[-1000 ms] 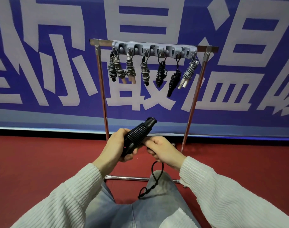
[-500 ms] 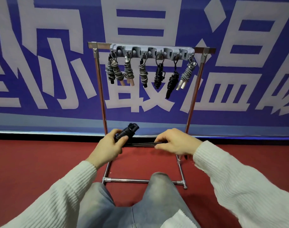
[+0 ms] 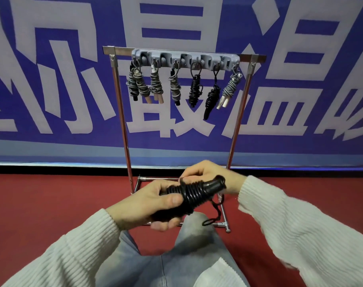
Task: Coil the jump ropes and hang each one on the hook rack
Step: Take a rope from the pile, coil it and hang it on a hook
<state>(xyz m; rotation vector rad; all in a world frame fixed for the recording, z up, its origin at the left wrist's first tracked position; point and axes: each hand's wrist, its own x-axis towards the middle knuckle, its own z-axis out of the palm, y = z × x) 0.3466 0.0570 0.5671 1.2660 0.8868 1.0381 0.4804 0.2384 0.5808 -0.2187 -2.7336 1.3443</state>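
My left hand grips a black jump rope by its handles, with the cord wound in tight turns around them. My right hand sits just behind the bundle and pinches the cord at its upper edge. A short loop of cord dangles below the bundle's right end. Straight ahead stands the grey hook rack on a metal frame. Several coiled ropes hang from it, grey ones to the left and black ones further right.
A blue banner with large white characters covers the wall behind the frame. The floor is red carpet. My knee in grey trousers is under the hands, in front of the frame's base bar.
The hands came back together after stretching the cord sideways. The bundle now points right and more cord is wound on it. A short loop hangs below it again.
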